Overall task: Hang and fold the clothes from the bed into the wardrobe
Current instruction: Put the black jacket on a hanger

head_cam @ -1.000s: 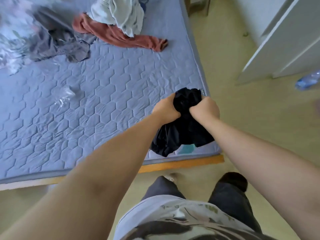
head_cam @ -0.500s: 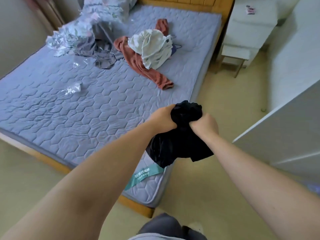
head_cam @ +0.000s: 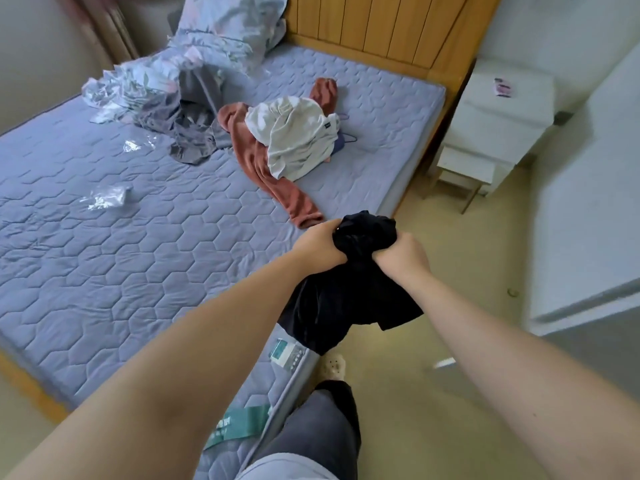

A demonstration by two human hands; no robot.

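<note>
A bunched black garment (head_cam: 349, 292) hangs over the bed's near right corner, held from both sides. My left hand (head_cam: 320, 245) grips its left part and my right hand (head_cam: 401, 259) grips its right part, knuckles close together. On the grey quilted mattress (head_cam: 138, 258) farther back lie a rust-red garment (head_cam: 273, 181), a white garment (head_cam: 294, 140) on top of it, and a grey garment (head_cam: 194, 140). A white wardrobe door (head_cam: 585, 244) stands at the right.
A flowered quilt (head_cam: 194, 57) is heaped by the wooden headboard (head_cam: 388, 29). Crumpled clear plastic (head_cam: 104, 199) lies on the mattress. A white bedside table (head_cam: 495, 123) stands right of the bed. Beige floor runs between bed and wardrobe.
The view has swung up and toward the headboard, bringing the bedside table and quilt into sight. Both hands keep the same grip on the black garment, now over the bed's corner.
</note>
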